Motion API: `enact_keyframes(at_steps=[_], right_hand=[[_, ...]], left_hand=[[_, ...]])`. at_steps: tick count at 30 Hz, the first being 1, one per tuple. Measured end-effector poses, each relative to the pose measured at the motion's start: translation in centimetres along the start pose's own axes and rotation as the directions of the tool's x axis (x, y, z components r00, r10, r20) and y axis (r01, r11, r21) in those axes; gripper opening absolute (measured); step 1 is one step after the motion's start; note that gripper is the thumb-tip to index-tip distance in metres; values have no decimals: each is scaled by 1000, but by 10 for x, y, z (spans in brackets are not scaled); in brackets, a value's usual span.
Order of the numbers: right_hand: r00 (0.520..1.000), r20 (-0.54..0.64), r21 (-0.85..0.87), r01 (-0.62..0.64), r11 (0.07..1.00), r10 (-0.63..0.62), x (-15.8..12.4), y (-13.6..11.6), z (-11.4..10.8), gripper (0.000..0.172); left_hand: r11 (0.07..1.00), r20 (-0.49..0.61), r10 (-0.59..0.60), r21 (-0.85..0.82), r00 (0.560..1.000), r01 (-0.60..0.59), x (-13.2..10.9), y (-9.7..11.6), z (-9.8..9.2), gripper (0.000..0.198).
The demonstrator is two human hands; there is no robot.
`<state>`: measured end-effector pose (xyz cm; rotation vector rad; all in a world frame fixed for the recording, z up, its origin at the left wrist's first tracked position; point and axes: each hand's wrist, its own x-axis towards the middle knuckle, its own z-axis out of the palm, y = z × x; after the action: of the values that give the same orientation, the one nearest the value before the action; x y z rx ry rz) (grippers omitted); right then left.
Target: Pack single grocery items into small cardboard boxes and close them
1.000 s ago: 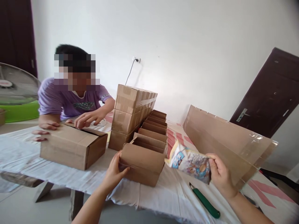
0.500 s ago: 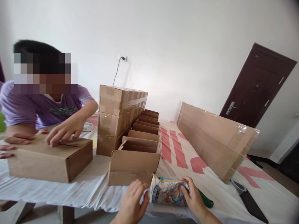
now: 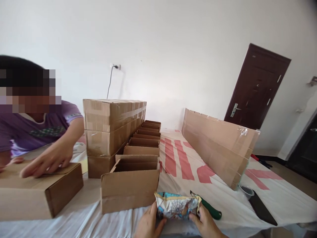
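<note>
A printed snack packet is held between both of my hands at the bottom centre. My left hand grips its left end and my right hand grips its right end, fingers curled on it. Just beyond it stands an open cardboard box, first in a row of open boxes running away from me. A green-handled knife lies on the white cloth beside my right hand.
A stack of taped boxes stands left of the row. A co-worker in a purple shirt presses a hand on a closed box. A long flat cardboard bundle lies at right, with a small cup and a dark flat object near it.
My left hand left the open box and took the packet's left end; the packet came down in front of the box. The view swung right.
</note>
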<state>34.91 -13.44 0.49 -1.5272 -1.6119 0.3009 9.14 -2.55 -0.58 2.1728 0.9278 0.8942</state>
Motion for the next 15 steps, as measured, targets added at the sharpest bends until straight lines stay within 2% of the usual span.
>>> enact_keyframes(at_steps=[2,4,6,9,12,14,15], right_hand=[[999,-43,52,17,999,-14,14,-9,-16,41],[996,-84,119,11,993,-1,35,-16,-34,44],[984,-169,188,-27,982,60,65,-20,-48,47],[939,-304,218,-95,971,160,116,-15,-60,45],[906,-357,223,-153,963,227,154,-5,-64,39],[895,-376,230,-161,960,241,162,0,-64,36],[895,-380,233,-150,961,232,158,2,-64,35]], left_hand=[[997,-47,-9,-79,999,6,10,14,4,49],[986,-116,-54,-162,992,35,29,37,7,48],[948,-142,-163,-297,976,116,60,61,8,50],[927,-152,-221,-341,963,159,120,88,10,53],[905,-157,-289,-366,944,216,170,101,11,41],[893,-154,-320,-378,935,243,184,104,13,35],[888,-146,-326,-387,934,250,183,104,15,35]])
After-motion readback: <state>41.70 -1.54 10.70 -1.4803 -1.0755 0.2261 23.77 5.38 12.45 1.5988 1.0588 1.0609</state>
